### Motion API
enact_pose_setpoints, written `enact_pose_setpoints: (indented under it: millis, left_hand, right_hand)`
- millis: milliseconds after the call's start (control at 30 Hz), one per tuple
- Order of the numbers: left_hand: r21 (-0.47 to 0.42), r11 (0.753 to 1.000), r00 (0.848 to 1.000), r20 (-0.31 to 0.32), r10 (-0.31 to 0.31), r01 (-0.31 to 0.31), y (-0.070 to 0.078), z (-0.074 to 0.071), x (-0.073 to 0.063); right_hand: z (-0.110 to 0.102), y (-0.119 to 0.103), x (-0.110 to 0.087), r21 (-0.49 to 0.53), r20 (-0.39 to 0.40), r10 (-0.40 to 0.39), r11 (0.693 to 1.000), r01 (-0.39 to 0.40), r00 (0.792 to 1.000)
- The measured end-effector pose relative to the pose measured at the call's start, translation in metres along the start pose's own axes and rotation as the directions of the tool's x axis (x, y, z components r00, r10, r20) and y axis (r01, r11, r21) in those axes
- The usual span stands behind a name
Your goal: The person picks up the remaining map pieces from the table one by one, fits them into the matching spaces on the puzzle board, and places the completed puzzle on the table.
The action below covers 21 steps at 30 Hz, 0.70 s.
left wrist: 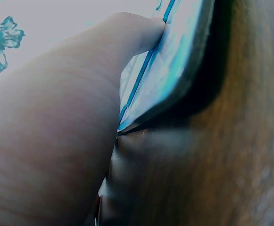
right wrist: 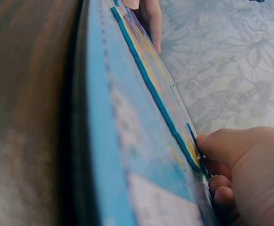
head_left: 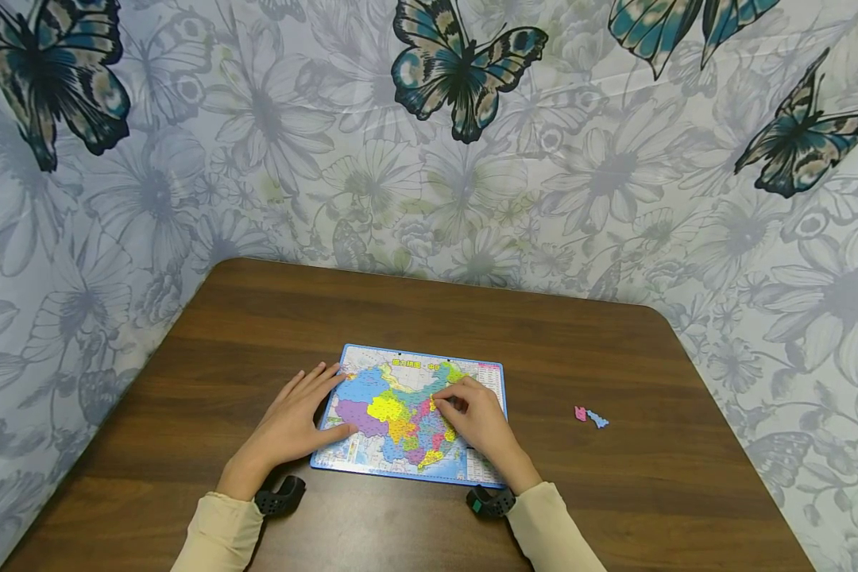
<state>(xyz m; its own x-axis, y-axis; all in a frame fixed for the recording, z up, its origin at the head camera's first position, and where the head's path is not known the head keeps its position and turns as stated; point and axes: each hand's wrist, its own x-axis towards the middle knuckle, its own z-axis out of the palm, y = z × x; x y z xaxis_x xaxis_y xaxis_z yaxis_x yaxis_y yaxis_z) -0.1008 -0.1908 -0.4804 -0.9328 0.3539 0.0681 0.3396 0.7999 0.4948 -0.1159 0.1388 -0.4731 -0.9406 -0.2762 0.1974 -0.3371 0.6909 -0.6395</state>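
A map jigsaw puzzle (head_left: 482, 465) with a blue border and many-coloured regions lies flat on the wooden table. My left hand (head_left: 293, 419) rests along its left side, fingers stretched out over the edge and thumb on the lower left of the map. Over the map's right part, my right hand (head_left: 477, 415) pinches a small puzzle piece (right wrist: 195, 140) between thumb and fingers. In the right wrist view that piece stands tilted on edge at the map's surface; its full shape is hidden by the fingers. The left thumb (left wrist: 144, 34) touches the board in the left wrist view.
To the right of the board, a pink puzzle piece (head_left: 580, 414) and a blue puzzle piece (head_left: 597, 419) lie close together on the table (head_left: 658, 485). Behind the table hangs a floral cloth (head_left: 600, 183) printed with butterflies. Both wrists wear black bands.
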Motion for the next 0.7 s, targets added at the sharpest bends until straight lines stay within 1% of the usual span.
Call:
enact_pose_setpoints:
  millis: [300, 467, 567, 700]
  left_hand:
    - [0.001, 1.0, 1.0, 0.0, 0.003, -0.003, -0.0009, 0.0006, 0.0]
    - [0.003, 1.0, 1.0, -0.001, 0.004, -0.004, -0.0008, 0.0007, 0.0002]
    - [0.001, 1.0, 1.0, -0.001, 0.002, -0.002, -0.0003, 0.0003, 0.0002]
    - [-0.006, 1.0, 1.0, 0.002, -0.001, 0.001, 0.0002, 0.0001, 0.0004]
  right_hand:
    - [-0.0003, -0.0008, -0.0002, -0.004, 0.009, 0.01, 1.0, -0.01, 1.0]
    - [-0.0005, 0.0006, 0.0, -0.001, 0.001, -0.017, 1.0, 0.017, 1.0]
    - [-0.0033, 0.0024, -0.0003, 0.014, 0.023, -0.051, 0.999, 0.051, 0.998]
    - [-0.009, 0.0059, -0.0008, 0.059, 0.079, -0.082, 0.995, 0.078, 0.993]
